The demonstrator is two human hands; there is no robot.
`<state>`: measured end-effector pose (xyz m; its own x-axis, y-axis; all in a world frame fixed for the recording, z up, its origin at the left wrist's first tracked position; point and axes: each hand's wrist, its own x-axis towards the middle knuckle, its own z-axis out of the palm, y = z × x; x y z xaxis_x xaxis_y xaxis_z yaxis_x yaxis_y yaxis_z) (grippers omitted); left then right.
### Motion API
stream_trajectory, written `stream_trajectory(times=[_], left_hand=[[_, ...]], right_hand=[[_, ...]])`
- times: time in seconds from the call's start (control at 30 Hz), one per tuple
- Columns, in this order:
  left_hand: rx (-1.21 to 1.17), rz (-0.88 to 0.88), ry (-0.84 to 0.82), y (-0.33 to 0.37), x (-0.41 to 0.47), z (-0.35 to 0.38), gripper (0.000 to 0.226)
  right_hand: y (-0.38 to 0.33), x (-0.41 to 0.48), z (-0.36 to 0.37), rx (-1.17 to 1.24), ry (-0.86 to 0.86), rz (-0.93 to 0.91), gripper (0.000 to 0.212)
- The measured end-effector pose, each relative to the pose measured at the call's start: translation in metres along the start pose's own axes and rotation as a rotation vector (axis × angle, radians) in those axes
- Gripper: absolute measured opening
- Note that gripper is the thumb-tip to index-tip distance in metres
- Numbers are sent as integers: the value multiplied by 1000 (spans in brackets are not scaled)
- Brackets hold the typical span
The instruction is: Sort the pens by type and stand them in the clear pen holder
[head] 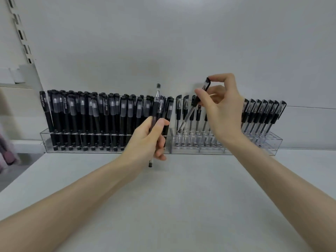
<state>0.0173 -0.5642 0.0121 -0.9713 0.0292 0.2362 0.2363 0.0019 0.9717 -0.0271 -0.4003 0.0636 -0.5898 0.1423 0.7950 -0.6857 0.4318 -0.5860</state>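
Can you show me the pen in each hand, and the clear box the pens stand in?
Left-hand pen [157,96]: head view, on its clear upper barrel.
Right-hand pen [189,114]: head view, on its clear barrel.
Clear holder [272,145]: head view, on its right front wall.

1. The pen holder [109,142] is clear and colourless, showing the pens through its wall.
2. The pens on the left [91,115] have matt black barrels with frosted, greyish see-through caps; some carry white lettering on black clips.
3. The pens on the right [263,113] have clear barrels, black grips and clear caps with black tops and clips.
4. The surface [181,197] is plain pale grey.
5. The wall [181,42] is plain light grey-white.
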Motion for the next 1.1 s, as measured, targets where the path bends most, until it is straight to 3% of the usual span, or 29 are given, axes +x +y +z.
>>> stream_trajectory(times=[0.57, 1.1], left_hand=[[7, 2, -47, -12, -6, 2, 21], [4, -49, 9, -11, -5, 5, 24]], right_hand=[[5, 0, 11, -297, -250, -71, 21], [4, 7, 10, -232, -292, -12, 15]])
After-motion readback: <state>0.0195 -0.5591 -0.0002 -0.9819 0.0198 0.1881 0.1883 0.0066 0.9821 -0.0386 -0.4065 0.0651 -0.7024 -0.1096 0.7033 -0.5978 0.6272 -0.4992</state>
